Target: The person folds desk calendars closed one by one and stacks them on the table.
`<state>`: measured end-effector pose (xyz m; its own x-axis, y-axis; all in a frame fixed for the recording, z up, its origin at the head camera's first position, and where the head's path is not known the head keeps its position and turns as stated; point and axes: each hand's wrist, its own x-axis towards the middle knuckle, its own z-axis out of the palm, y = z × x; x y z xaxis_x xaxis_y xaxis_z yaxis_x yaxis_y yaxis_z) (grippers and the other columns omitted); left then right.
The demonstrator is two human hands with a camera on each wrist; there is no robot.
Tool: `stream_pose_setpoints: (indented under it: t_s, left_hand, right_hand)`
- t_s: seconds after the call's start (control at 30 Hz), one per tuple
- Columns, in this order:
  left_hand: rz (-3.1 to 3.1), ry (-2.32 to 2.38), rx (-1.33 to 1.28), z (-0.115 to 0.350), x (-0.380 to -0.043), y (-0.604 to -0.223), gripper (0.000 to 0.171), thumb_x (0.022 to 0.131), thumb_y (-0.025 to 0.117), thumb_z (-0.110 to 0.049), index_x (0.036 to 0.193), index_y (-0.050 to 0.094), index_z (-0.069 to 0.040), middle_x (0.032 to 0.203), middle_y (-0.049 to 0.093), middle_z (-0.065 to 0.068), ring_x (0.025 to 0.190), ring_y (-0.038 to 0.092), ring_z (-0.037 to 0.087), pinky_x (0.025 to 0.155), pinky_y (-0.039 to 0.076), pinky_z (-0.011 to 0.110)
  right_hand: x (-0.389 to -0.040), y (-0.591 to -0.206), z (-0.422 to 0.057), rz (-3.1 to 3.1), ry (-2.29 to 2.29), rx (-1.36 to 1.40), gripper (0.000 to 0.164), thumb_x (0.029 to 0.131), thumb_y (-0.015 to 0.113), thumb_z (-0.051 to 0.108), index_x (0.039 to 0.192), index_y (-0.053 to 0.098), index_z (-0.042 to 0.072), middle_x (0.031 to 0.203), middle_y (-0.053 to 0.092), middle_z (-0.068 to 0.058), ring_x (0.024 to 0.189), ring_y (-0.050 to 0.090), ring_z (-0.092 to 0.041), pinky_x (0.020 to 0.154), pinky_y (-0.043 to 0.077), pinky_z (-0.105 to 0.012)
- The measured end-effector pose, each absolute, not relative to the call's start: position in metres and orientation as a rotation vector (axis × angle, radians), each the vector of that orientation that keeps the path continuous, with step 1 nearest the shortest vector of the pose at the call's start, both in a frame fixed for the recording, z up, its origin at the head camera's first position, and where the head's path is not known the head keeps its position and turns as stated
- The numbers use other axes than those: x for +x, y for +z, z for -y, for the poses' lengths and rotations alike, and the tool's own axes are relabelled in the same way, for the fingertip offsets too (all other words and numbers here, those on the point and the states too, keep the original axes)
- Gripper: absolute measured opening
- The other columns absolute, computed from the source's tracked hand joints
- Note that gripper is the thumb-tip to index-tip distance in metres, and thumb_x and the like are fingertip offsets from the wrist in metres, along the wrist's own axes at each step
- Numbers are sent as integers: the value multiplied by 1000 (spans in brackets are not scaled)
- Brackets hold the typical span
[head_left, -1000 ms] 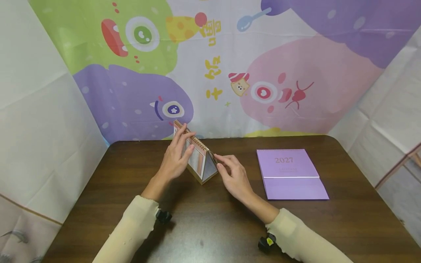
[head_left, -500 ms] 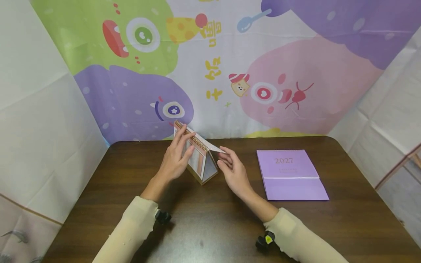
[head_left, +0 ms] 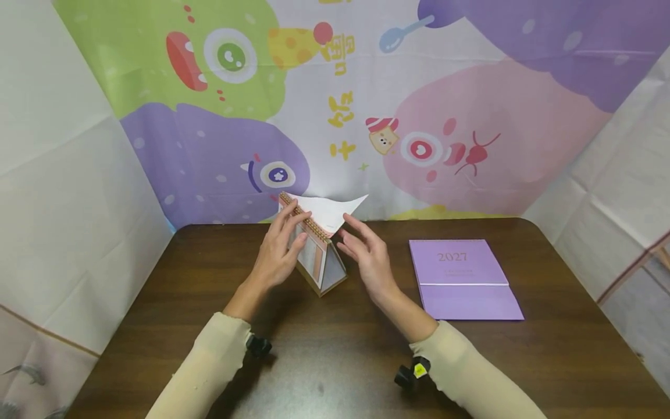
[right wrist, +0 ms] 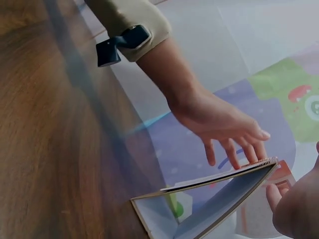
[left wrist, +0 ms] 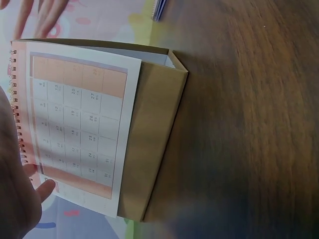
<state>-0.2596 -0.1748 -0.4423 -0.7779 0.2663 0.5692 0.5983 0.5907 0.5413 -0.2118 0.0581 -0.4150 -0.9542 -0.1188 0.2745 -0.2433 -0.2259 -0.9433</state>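
A tent-shaped desk calendar with a spiral-bound top edge stands on the table. In the left wrist view its near face shows a date grid above a brown card base. My left hand rests on its top edge and near face, fingers mostly straight. From the spiral rises a white page, curved, its free corner pointing up and right. My right hand is at the calendar's right end, with loosely bent fingers and the index fingertip right at the page's edge. In the right wrist view, the calendar's hollow inside shows.
A purple 2027 calendar lies flat on the dark wooden table, to the right. Behind the table hangs a cartoon-printed cloth, with pale cloth at the sides. Both wrists wear small black cameras.
The right hand has lifted a page from the calendar's far side; it has swung from lying low to standing up over the spiral. The left hand has stayed in place.
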Motion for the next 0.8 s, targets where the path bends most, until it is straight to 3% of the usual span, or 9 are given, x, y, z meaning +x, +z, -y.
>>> stream_pose_setpoints:
  t_s: [0.2, 0.33, 0.43, 0.5, 0.6, 0.67, 0.8]
  left_hand:
    - [2392, -1035, -712, 176, -258, -444, 56, 116, 49, -45, 161, 61, -13, 183, 37, 21, 168, 38, 49, 131, 38, 75]
    - [2377, -1039, -731, 177, -257, -444, 57, 117, 49, -46, 161, 60, -11, 182, 37, 22, 168, 38, 50, 133, 36, 73]
    - [2370, -1036, -744, 178, -257, -444, 57, 117, 50, -45, 161, 60, -11, 182, 37, 22, 169, 37, 49, 134, 35, 72]
    - [2373, -1035, -749, 178, -257, -444, 57, 117, 50, -43, 163, 59, -11, 183, 36, 22, 169, 36, 49, 135, 34, 72]
    - [2384, -1034, -756, 179, -256, -445, 58, 117, 50, -41, 167, 55, -11, 185, 32, 21, 171, 34, 48, 136, 32, 71]
    - [2396, -1044, -759, 180, -256, -445, 60, 118, 49, -40, 170, 50, -11, 187, 29, 20, 172, 32, 47, 137, 30, 71]
    - [2415, -1079, -758, 185, -254, -445, 63, 120, 44, -42, 175, 40, -12, 189, 24, 18, 175, 26, 46, 139, 26, 72]
  right_hand:
    - [-208, -409, -52, 1870, 2335, 474, 56, 110, 56, -3, 165, 46, -11, 169, 39, -28, 158, 52, -50, 118, 60, -33]
    - [-206, -409, -46, 1843, 2400, 401, 58, 108, 56, -4, 165, 47, -9, 164, 39, -27, 139, 66, -23, 112, 60, -21]
    - [-206, -409, -45, 1857, 2387, 391, 58, 108, 57, -5, 165, 48, -8, 161, 49, -36, 123, 71, -6, 107, 60, -16]
    - [-206, -409, -45, 1885, 2325, 455, 58, 108, 58, -6, 165, 47, -9, 165, 51, -35, 128, 73, -13, 107, 59, -14]
    - [-205, -409, -45, 1935, 2180, 584, 57, 108, 59, -6, 164, 48, -9, 166, 51, -33, 145, 67, -37, 111, 56, -14]
    - [-204, -409, -45, 1970, 2070, 685, 57, 109, 60, -6, 165, 47, -9, 166, 49, -32, 150, 59, -51, 118, 56, -22]
    - [-202, -413, -45, 2049, 1853, 814, 56, 109, 64, -3, 164, 52, -6, 161, 56, -31, 152, 58, -49, 126, 54, -47]
